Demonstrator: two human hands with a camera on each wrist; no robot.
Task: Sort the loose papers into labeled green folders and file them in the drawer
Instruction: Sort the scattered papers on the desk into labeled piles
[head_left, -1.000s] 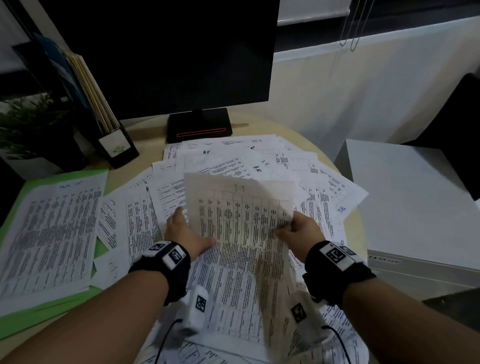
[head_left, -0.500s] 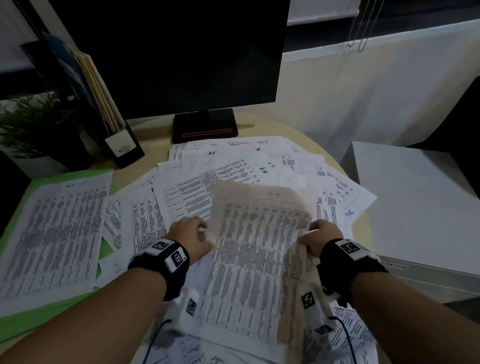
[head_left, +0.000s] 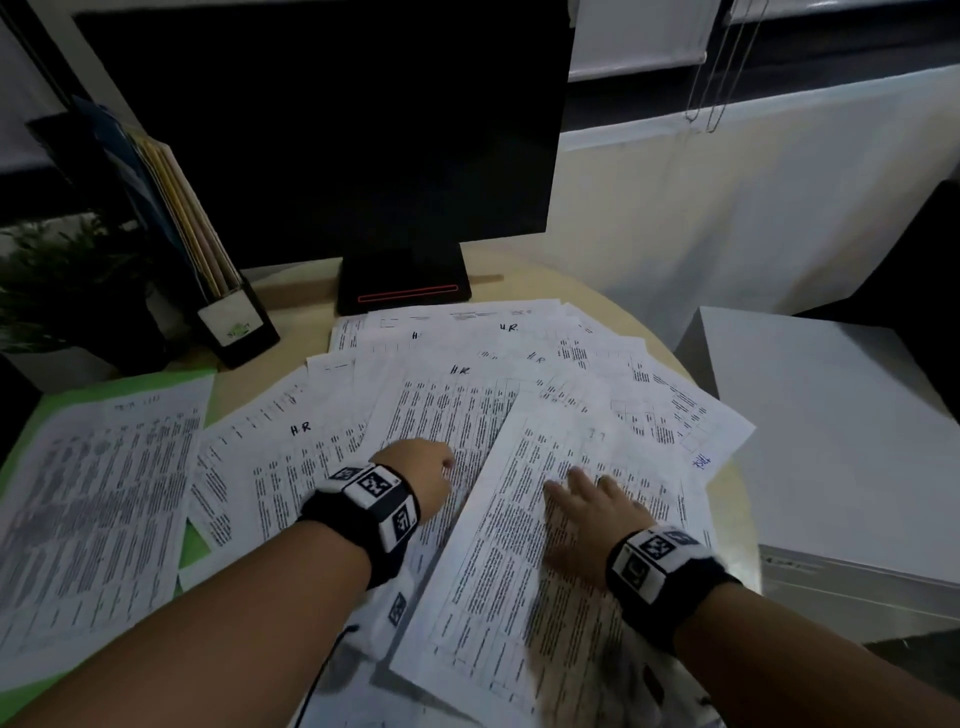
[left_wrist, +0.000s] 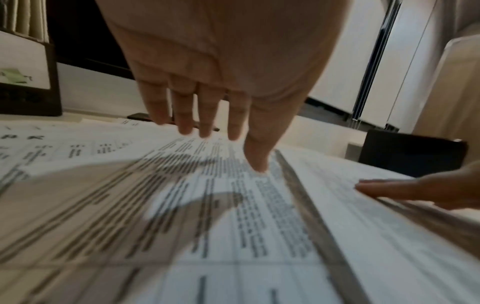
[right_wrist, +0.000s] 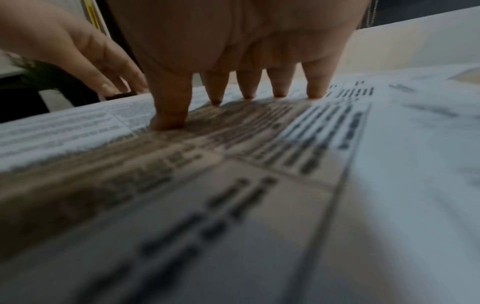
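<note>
Loose printed papers (head_left: 467, 395), some marked "H.R", fan across the round desk. One sheet (head_left: 519, 571) lies on top at the front. My right hand (head_left: 587, 514) presses flat on it, fingers (right_wrist: 279, 86) straight and spread. My left hand (head_left: 421, 467) hovers just left of that sheet with straight fingers (left_wrist: 205, 115) pointing down, thumb tip touching the paper (left_wrist: 233, 205) underneath. A green folder (head_left: 78, 400) lies open at the left with a printed sheet (head_left: 98, 499) on it.
A dark monitor (head_left: 332, 130) on its stand (head_left: 405, 280) is at the back. A file holder (head_left: 228, 322) with folders and a plant (head_left: 62, 280) stand at the back left. A white cabinet (head_left: 841, 431) is right of the desk.
Both hands held a sheet up by its sides; it now lies flat on the pile. My right hand has let go and presses on it; my left hand has released it.
</note>
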